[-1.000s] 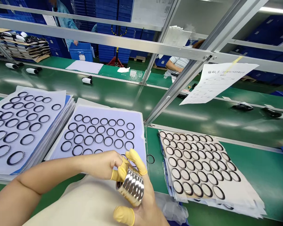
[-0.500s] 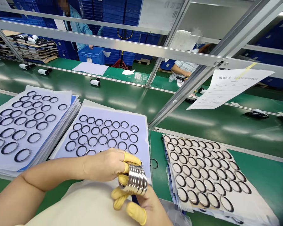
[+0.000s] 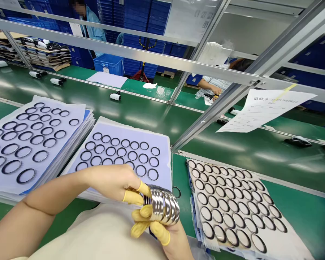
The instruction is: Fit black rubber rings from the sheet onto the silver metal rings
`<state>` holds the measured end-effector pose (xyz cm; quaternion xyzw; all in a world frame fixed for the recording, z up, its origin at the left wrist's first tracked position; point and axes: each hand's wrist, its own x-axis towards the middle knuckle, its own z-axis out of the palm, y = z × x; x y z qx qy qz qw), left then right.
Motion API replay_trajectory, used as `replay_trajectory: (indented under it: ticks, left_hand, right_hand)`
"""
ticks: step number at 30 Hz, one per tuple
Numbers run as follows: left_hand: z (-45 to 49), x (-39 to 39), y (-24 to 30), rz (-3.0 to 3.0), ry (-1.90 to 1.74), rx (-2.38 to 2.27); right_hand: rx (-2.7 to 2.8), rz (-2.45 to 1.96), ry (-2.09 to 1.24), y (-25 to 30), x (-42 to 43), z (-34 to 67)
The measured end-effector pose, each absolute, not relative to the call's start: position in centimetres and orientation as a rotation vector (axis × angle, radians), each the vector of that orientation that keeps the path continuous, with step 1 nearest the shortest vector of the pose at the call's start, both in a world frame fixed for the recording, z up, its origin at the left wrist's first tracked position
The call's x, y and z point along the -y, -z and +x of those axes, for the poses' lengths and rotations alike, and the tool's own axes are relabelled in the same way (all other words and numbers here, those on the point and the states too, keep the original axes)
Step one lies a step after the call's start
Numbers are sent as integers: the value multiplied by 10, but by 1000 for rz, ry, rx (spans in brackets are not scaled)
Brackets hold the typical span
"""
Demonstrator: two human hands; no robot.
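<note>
Lying at the left of the green conveyor table (image 3: pixel 103 112), a pile of paper sheets (image 3: pixel 5 159) is covered with rows of black rings. Just beside it, a pale lilac sheet (image 3: pixel 162 155) is set with similar rings, and its near edge is overlapped by the left hand (image 3: pixel 111 182). That hand is curled, with its fingertips capped by yellow finger cots (image 3: pixel 131 196). A stack of shiny metal rings (image 3: pixel 161 204) is grasped between it and the right hand (image 3: pixel 176 245), whose capped fingers are curled beneath the stack. The stack is held sideways, above a cream apron (image 3: pixel 97 234) and in front of the lilac sheet's lower right corner. A loose black ring (image 3: pixel 176 192) is seen just beyond the stack, at the sheet's right edge. Farther right, a pile of white sheets (image 3: pixel 233 213) is laid with black rings around pale discs. Beyond the rail, a blue crate (image 3: pixel 108 65) is touched by no one, a co-worker's striped sleeve (image 3: pixel 216 83) is seen at the far side, and a printed paper (image 3: pixel 265 110) is hung from the metal frame (image 3: pixel 213 101).
</note>
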<state>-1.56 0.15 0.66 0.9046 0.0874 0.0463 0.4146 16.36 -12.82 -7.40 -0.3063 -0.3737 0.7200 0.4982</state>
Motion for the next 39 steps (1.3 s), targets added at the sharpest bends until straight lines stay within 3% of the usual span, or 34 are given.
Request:
replay_trajectory:
  ticks: [11, 39]
  left_hand:
    - [-12, -19, 21, 1260, 164, -150]
    - [1, 3, 34, 898, 226, -31]
  right_hand:
    - [892, -743, -1686, 58, 127, 149]
    - [1127, -769, -1543, 55, 122, 154]
